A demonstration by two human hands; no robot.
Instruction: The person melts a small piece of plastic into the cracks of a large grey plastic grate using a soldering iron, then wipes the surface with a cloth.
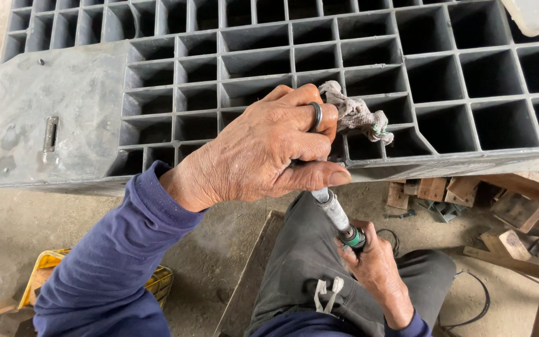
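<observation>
Left hand (263,146) fingers pinch a grey rag (357,115) and the top of a metal rod (338,218) at the grey grid pallet (63,100). Right hand (375,268) fingers wrapped around the rod's lower end.

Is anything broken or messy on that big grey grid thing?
Yes. The grey grid pallet is scuffed and stained at its flat corner plate. A frayed, dirty rag lies bunched on its edge beside the left hand. Wood scraps lie scattered on the floor.

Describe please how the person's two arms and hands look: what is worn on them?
Both arms wear dark blue long sleeves, seen at the left forearm and as a cuff at the right wrist. The left hand is bare, with a dark metal ring on one finger. The right hand is bare too; no gloves.
</observation>
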